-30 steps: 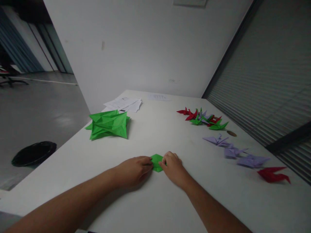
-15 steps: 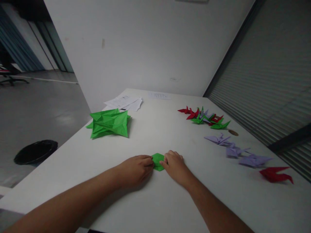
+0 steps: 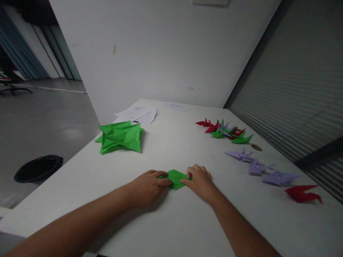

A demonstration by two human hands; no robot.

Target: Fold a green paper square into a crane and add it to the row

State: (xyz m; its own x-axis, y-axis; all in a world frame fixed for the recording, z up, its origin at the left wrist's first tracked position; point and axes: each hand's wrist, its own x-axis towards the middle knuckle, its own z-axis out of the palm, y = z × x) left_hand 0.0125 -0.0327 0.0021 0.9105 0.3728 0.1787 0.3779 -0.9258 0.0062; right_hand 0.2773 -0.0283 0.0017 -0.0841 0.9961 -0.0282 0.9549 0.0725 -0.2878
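Observation:
A small folded piece of green origami paper (image 3: 175,178) lies on the white table between my two hands. My left hand (image 3: 150,186) grips its left end, fingers closed over it with the thumb along the near side. At the right end, my right hand (image 3: 199,182) pinches the paper between thumb and curled fingers. Part of each end is hidden under the fingers. The visible middle looks like a flat, many-sided shape with creases.
Creased green sheets (image 3: 122,137) are stacked at the left, with printed papers (image 3: 136,113) behind. Along the right lie a cluster of folded cranes (image 3: 225,130), several purple cranes (image 3: 280,177) and a red crane (image 3: 302,193). A black-lined bin (image 3: 39,168) stands beside the table.
My right hand has shifted slightly right, and more of the green paper shows between the hands. My left fingers have spread a little along its left end.

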